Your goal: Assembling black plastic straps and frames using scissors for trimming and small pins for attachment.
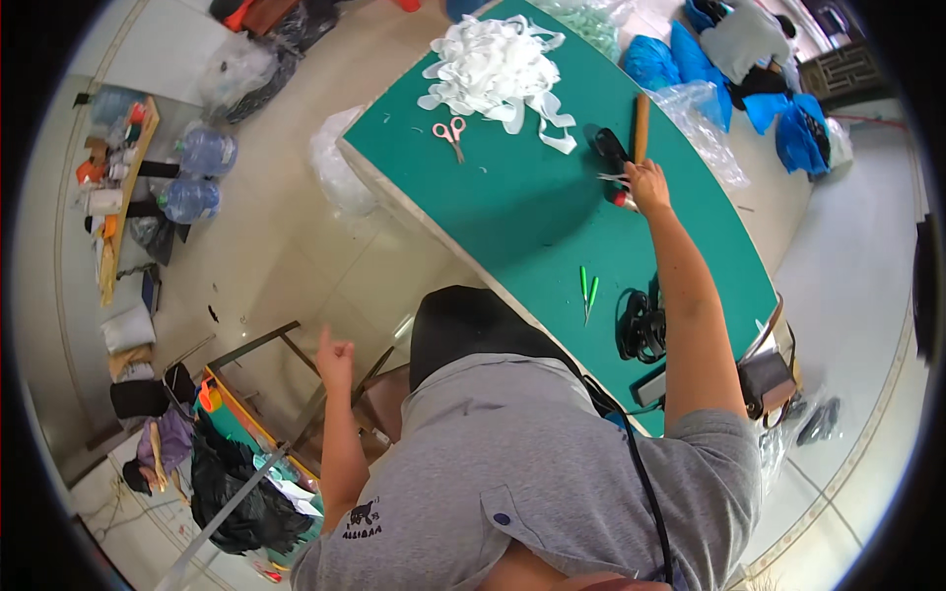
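Green table: right hand reaches to its far edge, fingers closed on black tool, beside wooden stick. Left hand off table, loosely curled, holding nothing. White strip pile w/ pink scissors just beside; cutting looks partly done.

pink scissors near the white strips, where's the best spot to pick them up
Take the pink scissors by the two loop handles, which point toward the white strip pile. Come from straight above: they lie flat on the green table, blades toward the person, with nothing crowding them.
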A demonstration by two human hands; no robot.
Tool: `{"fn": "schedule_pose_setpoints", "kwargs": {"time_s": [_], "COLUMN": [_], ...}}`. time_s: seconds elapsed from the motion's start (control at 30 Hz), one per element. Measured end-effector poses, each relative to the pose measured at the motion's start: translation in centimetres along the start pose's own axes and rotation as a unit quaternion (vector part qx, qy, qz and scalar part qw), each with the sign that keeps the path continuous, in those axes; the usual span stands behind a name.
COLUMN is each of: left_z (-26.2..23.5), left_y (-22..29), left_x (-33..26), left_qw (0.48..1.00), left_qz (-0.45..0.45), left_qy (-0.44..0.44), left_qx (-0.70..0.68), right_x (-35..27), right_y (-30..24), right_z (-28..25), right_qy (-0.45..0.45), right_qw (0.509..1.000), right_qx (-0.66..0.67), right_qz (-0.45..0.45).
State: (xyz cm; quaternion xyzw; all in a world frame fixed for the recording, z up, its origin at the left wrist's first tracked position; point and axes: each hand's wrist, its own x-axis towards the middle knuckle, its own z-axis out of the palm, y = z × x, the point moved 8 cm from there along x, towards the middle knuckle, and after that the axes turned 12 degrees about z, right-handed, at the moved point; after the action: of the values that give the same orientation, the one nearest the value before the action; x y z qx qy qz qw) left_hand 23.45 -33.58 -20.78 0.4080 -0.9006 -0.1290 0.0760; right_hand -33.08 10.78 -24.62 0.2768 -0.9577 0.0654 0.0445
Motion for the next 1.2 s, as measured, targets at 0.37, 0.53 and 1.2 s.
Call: {"fn": "schedule_pose_setpoints", "kwargs": {"time_s": [0.37,0.53,1.2], "left_z": [-10.8,-16.0,-9.4], "left_y": [27.8,32.5,-10.9], "left_x": [5.4,4.7,7.9], "left_qw": [0.856,0.564,0.888], "left_qz": [0.299,0.254,-0.131], "left_qy": [-0.213,-0.315,-0.054], "left_qx": [-0.365,-0.719,-0.438], "right_x": [0.7,-3.4,-10.0], "right_y": [-20.7,-25.9,-25.3], "right_z": [-22.1,-27.0,-17.4], "right_qy": [-0.348,-0.322,-0.26], "right_qw": [0.64,0.362,0.68], "right_qx": [0.684,0.873,0.672], "right_qz": [0.005,-0.047,0.132]}}
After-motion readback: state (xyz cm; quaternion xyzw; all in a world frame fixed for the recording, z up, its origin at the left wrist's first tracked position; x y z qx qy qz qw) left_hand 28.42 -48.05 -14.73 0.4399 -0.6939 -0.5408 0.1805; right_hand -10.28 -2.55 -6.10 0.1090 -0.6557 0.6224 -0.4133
